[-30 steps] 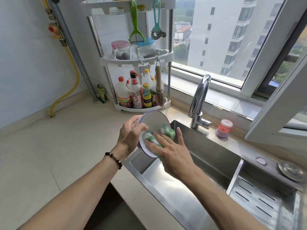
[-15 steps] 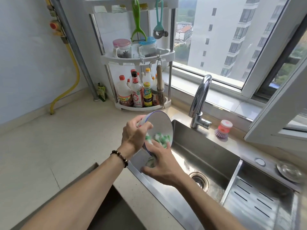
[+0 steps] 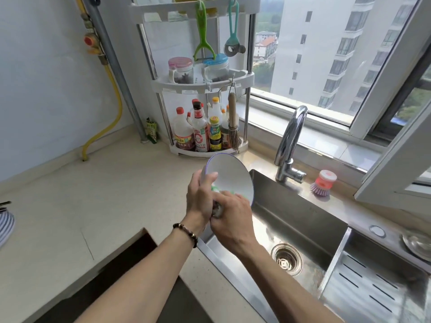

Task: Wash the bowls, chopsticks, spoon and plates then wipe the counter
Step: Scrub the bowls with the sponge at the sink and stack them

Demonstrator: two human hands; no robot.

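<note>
A white bowl (image 3: 229,173) with a thin blue rim is tilted on its side over the left edge of the steel sink (image 3: 310,224). My left hand (image 3: 200,198) grips its rim, thumb on the inside. My right hand (image 3: 232,220) holds a green and white sponge (image 3: 215,188) pressed against the bowl's lower inner edge; the sponge is mostly hidden by my fingers. A striped bowl (image 3: 5,226) with dark chopsticks (image 3: 4,203) across it shows at the far left edge of the counter (image 3: 93,197).
A corner rack (image 3: 205,145) with sauce bottles stands behind the bowl. The tap (image 3: 291,145) rises at the sink's back, beside a pink dish brush (image 3: 323,183). A drain (image 3: 285,258) sits in the basin, with a slotted tray (image 3: 373,287) at right.
My right hand has drawn the sponge from the bowl's inside down to its lower edge, near my left hand. The bowl has tipped a little more upright.
</note>
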